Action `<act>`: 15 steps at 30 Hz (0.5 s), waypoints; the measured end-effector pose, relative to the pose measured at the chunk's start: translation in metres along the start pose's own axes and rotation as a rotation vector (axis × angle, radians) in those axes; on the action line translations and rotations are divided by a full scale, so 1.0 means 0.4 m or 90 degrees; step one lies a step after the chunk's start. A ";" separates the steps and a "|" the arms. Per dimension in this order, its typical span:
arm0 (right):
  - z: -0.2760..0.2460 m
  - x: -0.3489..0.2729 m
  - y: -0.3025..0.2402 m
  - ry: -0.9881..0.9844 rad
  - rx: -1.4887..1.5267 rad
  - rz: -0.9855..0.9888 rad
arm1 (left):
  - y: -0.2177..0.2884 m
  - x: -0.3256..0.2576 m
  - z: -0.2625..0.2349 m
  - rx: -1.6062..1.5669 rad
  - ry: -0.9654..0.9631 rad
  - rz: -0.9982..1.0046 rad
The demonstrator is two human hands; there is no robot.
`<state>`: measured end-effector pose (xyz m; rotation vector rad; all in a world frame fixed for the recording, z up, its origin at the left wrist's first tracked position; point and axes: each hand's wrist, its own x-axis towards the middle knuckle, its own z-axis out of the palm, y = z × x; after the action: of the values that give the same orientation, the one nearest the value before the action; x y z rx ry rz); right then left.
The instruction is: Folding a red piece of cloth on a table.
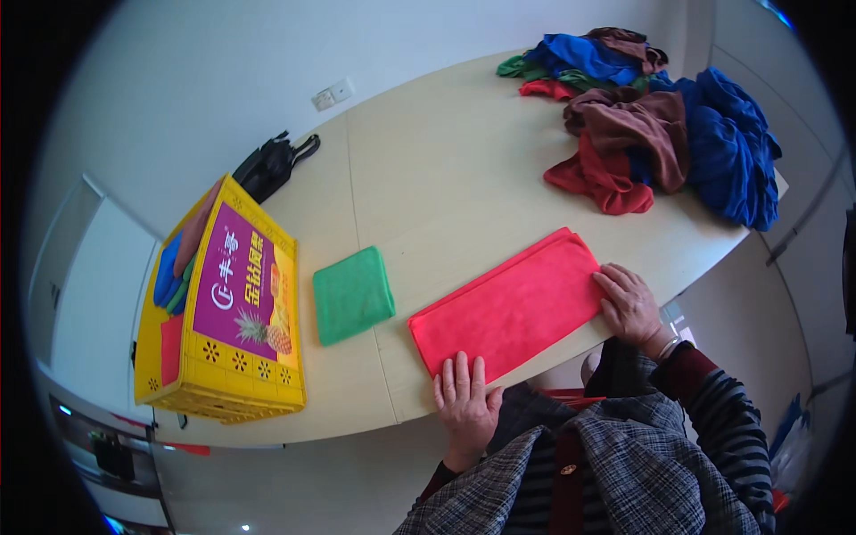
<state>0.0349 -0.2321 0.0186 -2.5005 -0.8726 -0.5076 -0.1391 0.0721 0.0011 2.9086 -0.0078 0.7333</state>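
A red cloth point(508, 308), folded into a long rectangle, lies flat on the table in front of me. My left hand point(465, 406) rests on its near left corner, fingers stretched out over the fabric and thumb apart. At the cloth's right end, my right hand point(631, 305) lies with its fingertips on the edge, fingers apart and slightly bent. Neither hand lifts the cloth. To the left of it sits a green cloth point(353, 295), folded into a smaller, nearly square bundle.
A yellow plastic crate point(214, 392) with a purple panel stands at the table's left, holding folded cloths point(169, 267). Behind it lies a black bag point(267, 167). Crumpled blue, brown, red and green cloths point(629, 134) are heaped at the far right of the table point(428, 169).
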 end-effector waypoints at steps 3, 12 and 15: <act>0.002 0.001 0.007 0.005 -0.002 0.005 | 0.000 -0.009 0.017 0.026 0.007 -0.001; -0.003 -0.003 0.018 -0.027 0.002 0.030 | -0.013 -0.025 0.067 0.068 0.067 0.015; -0.014 -0.003 0.027 -0.027 0.006 0.034 | -0.013 -0.023 0.090 0.103 0.093 0.026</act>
<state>0.0401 -0.2433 0.0194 -2.5273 -0.8197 -0.4326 -0.1299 0.0720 -0.0352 3.0056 0.0074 0.9963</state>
